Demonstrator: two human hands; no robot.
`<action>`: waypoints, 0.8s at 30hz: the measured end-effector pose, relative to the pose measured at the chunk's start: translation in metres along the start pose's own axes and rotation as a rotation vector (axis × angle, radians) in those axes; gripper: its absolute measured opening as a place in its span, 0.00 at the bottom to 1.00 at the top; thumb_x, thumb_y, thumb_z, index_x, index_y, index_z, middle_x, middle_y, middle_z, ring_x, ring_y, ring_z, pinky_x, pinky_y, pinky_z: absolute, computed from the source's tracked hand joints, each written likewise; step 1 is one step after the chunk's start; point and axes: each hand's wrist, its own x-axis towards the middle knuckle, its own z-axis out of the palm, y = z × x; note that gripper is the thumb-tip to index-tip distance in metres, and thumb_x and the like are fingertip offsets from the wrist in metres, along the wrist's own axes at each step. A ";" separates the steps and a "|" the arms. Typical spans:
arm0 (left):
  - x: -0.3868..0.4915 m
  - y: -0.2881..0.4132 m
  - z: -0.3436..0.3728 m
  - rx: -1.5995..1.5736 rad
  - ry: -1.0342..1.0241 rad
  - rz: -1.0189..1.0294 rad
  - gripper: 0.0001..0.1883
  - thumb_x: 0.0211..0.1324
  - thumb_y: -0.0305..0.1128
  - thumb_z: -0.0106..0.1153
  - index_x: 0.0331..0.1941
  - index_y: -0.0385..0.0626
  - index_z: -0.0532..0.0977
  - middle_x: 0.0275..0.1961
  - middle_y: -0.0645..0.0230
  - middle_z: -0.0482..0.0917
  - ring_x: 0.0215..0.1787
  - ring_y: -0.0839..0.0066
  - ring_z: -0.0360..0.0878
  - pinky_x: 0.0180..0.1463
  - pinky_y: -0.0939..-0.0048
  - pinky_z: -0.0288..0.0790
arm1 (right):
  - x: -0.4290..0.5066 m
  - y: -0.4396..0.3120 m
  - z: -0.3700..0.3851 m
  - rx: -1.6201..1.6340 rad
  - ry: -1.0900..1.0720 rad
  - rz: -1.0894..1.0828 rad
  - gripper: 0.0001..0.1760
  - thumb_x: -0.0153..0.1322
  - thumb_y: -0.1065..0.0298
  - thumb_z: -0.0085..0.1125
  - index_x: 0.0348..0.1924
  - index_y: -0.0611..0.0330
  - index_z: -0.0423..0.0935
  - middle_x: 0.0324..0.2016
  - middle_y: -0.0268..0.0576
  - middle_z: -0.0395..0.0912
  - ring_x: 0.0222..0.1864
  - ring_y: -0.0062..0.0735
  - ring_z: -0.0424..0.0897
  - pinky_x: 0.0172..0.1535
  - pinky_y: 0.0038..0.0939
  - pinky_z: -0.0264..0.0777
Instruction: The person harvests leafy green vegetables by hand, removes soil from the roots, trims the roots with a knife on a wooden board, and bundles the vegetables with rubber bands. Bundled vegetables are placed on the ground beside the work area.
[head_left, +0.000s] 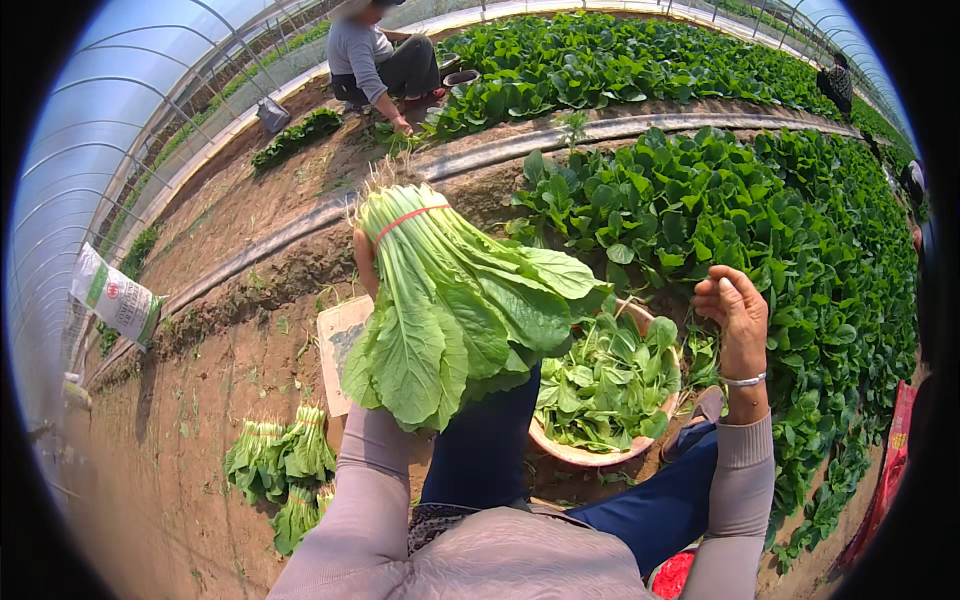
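My left hand, mostly hidden behind leaves, grips a large bunch of leafy greens. A red band circles the pale stems just below the roots, which point away from me. The leaves fan out over my lap. My right hand is raised at the right with its fingers curled and the thumb against them; nothing shows in it. Between the hands, a round basin holds loose greens. A silvery bracelet circles the right wrist.
Several banded bunches lie on the soil at left. A board sits partly behind the held bunch. Growing greens fill the right. A person crouches ahead. A printed sack stands far left; red material shows by my right arm.
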 end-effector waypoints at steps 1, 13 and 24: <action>-0.010 0.019 -0.012 0.089 0.119 0.097 0.39 0.62 0.63 0.52 0.63 0.40 0.69 0.57 0.50 0.78 0.56 0.59 0.80 0.60 0.54 0.75 | -0.002 -0.001 0.002 -0.029 -0.010 0.003 0.14 0.78 0.64 0.53 0.52 0.63 0.76 0.37 0.39 0.83 0.35 0.22 0.82 0.41 0.23 0.77; -0.147 0.115 -0.103 0.059 -0.055 -0.119 0.51 0.55 0.71 0.52 0.70 0.40 0.58 0.69 0.49 0.64 0.68 0.54 0.68 0.69 0.48 0.68 | 0.004 0.031 0.065 -0.194 -0.395 0.082 0.09 0.75 0.74 0.54 0.47 0.68 0.76 0.35 0.37 0.81 0.36 0.20 0.79 0.43 0.23 0.76; -0.036 -0.017 0.021 -0.389 -0.468 -0.179 0.39 0.65 0.62 0.48 0.68 0.42 0.61 0.59 0.55 0.71 0.63 0.57 0.71 0.69 0.54 0.67 | -0.005 -0.037 0.167 -0.173 -1.018 -0.031 0.57 0.69 0.37 0.62 0.73 0.71 0.45 0.69 0.59 0.58 0.72 0.46 0.57 0.72 0.38 0.49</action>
